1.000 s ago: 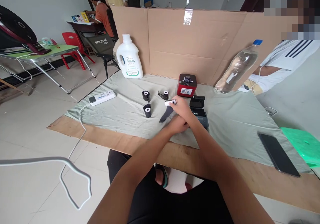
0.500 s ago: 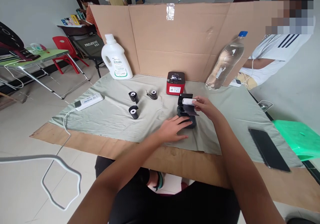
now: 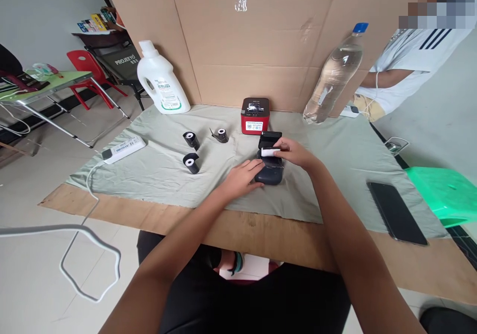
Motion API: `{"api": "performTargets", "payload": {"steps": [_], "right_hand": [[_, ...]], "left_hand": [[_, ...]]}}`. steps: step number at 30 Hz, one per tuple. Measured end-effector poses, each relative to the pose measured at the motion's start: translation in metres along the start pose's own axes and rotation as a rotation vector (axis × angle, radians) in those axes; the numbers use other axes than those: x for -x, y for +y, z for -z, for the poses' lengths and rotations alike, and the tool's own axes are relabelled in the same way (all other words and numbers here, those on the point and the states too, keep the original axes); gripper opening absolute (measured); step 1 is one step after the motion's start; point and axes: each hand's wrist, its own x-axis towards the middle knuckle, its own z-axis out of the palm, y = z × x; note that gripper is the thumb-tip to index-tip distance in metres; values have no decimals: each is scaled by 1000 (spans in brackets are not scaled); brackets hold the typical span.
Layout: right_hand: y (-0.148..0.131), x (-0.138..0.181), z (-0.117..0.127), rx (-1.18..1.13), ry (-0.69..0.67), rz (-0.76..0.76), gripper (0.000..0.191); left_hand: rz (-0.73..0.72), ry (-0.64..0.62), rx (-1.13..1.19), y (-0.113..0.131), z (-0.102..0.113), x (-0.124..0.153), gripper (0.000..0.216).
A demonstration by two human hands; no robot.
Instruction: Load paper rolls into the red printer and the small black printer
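Observation:
A small black portable printer [image 3: 269, 175] lies on the cloth with its lid [image 3: 270, 139] raised. My right hand [image 3: 292, 152] pinches the right end of a white paper roll [image 3: 269, 152], which sits at the printer's paper bay; whether it is fully seated I cannot tell. A dark strip of its paper reaches over the printer's body. At the printer's left side, my left hand [image 3: 244, 177] grips the edge, fingers on the upper left and thumb lower down. To the left stand several more rolls with dark outer paper, among them one roll [image 3: 191, 165] nearest my left hand.
Behind the printer is a red and black box [image 3: 255, 118]. A white detergent bottle [image 3: 163, 80] and a tilted water bottle [image 3: 337, 75] lean on the cardboard screen [image 3: 253, 50]. A power strip [image 3: 124, 150] lies left, a phone [image 3: 397, 212] right. Another person's arm [image 3: 391, 78] shows beyond.
My right hand has lowered the paper roll to the printer's bay. My left hand's fingers, spread over the printer before, have drawn together at its left edge. The view has tilted down.

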Motion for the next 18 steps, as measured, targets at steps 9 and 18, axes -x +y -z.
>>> {"api": "performTargets", "payload": {"steps": [9,18], "right_hand": [[2,-3,-15,455,42,69,12],[3,-8,-29,571,399,110,13]], "left_hand": [[27,118,126,-4,7,8,50],[-92,168,148,-6,5,7,37]]}}
